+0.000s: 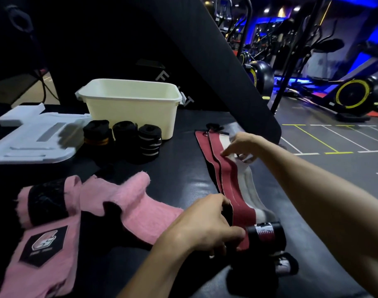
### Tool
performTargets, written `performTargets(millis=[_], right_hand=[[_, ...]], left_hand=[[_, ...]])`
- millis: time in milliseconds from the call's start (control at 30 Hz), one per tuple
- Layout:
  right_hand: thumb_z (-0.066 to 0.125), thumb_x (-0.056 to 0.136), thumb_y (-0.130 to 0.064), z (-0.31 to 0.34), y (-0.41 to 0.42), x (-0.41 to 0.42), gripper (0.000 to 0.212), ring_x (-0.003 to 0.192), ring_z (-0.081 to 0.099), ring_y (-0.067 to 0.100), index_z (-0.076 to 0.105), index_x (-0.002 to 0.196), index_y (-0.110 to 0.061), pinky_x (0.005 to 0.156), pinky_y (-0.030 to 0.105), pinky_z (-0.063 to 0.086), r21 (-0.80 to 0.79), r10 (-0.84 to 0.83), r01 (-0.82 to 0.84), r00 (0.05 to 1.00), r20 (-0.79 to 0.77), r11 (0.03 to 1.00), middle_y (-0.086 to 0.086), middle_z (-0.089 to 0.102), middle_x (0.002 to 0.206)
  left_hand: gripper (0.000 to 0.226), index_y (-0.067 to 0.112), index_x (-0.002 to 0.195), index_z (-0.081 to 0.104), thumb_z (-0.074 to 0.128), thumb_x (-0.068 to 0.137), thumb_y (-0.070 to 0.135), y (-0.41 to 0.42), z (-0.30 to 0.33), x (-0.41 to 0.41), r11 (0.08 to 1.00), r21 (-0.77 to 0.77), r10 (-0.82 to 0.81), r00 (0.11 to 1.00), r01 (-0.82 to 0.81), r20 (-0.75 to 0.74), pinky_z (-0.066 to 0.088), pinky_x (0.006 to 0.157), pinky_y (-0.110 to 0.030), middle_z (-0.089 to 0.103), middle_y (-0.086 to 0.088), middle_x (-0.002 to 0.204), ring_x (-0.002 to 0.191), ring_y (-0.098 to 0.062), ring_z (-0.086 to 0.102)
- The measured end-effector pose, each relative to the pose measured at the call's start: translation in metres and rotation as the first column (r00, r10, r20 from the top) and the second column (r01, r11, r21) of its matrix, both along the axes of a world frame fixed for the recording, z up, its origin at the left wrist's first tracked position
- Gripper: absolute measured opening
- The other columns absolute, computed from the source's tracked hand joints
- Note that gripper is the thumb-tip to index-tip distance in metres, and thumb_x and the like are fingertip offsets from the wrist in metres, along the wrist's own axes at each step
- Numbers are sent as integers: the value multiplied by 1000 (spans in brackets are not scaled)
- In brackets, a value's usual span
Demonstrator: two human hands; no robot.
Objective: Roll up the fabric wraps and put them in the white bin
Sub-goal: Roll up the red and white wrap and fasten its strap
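judging from the head view, the job is partly done and nothing is binned yet. three rolled wraps point(122, 137) stand on the black padded surface point(179, 166) just in front of the white bin point(130, 108), outside it; the bin's inside looks bare as far as it can be seen. its white lid point(33, 136) lies to the left. the red, white and black wrap point(229, 179) is stretched out flat, with only its near end turned into a small roll point(264, 233). the left hand point(207, 226) has its fingers curled onto that wrap beside the roll, gripping it. the right hand point(240, 146) reaches farther along, fingers extended and pressing the strip flat. pink wraps point(93, 207) lie unrolled at the near left. left to do, i judge: finish this roll, roll the pink ones, then load everything into the bin.
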State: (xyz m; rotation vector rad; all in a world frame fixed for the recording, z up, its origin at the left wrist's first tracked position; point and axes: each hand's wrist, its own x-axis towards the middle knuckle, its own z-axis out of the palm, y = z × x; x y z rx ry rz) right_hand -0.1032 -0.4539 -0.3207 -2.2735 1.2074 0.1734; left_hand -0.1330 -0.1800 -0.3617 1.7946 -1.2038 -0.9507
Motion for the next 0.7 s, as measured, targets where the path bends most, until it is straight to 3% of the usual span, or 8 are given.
performTargets(millis=[100,233,300,367,533,633,700], right_hand=[[80,85,-21,-8,1,0,27,62,48,21,56,84,-9,55,26,41,-36,-45,49,995,89,998,10,50,70],[77,82,-6,-12,-15,-1,20,50,47,17,62,69,-3,49,25,38,-76,-58,96,917,395,992,7,49,60],[73,87,-5,-6,-16,-1,7,44,51,8,70,92,-8,45,20,39,-59,-2,38,857,515,998,1,56,62],[69,90,-5,-2,-13,2,25,48,57,1,70,111,-20,48,17,44,-74,47,-5,810,585,997,-2,62,67],[72,87,-7,-11,-12,18,26,62,61,6,71,107,-23,53,16,46,-119,67,13,763,643,993,-4,64,73],[78,83,-17,-17,-14,28,18,74,64,12,72,99,-24,69,25,52,-201,77,90,717,693,975,-4,67,76],[81,81,-17,-20,-14,32,16,78,64,12,77,96,-18,71,25,49,-272,139,39,784,605,962,-1,70,79]], left_hand=[[32,27,109,57,76,83,25,-1,-2,1,1000,1,0,1000,0,9,57,56,-37,78,-3,75,57,-23,67],[35,23,113,55,76,84,23,-1,-3,2,1000,0,1,1000,-1,10,54,54,-34,77,-5,77,56,-21,64],[34,18,114,58,76,86,24,-1,-1,2,1000,-1,6,999,-6,37,53,54,-32,78,-4,79,55,-18,64],[32,13,114,62,76,88,26,-2,-1,2,1000,-6,27,997,-27,73,53,58,-33,78,-3,82,55,-14,63],[20,18,102,64,75,91,30,-4,-1,1,996,-29,89,992,-87,87,55,63,-30,79,3,86,54,-5,62],[19,19,103,68,74,91,32,-6,-3,3,993,-45,108,991,-105,75,57,65,-33,79,4,83,54,-5,62],[18,19,101,69,75,91,32,-7,-5,4,993,-47,116,990,-112,76,57,66,-33,79,4,83,53,-4,61]])
